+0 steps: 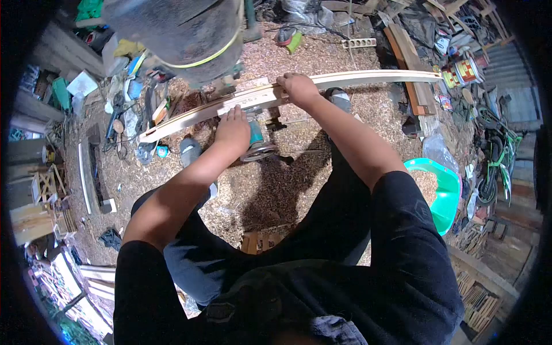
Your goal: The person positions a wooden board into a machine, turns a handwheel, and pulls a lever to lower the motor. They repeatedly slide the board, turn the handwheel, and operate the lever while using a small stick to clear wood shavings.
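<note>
A long, pale wooden strip (356,77) runs across in front of me, from the lower left to the upper right, above the floor. My right hand (299,89) is closed over it near the middle, fingers curled across the top edge. My left hand (233,131) grips its near side a little further left, fingertips resting on the wood. Right beside the left wrist, below the strip, stands a teal power tool (256,137) with a round metal part at its lower end; the strip and hand hide some of it.
Wood shavings (241,198) cover the floor around my feet. A large dark container (178,40) stands at the upper left. To the right are stacked planks (411,63), paint cans (463,72), a green plastic basin (445,201) and a green bicycle (500,161).
</note>
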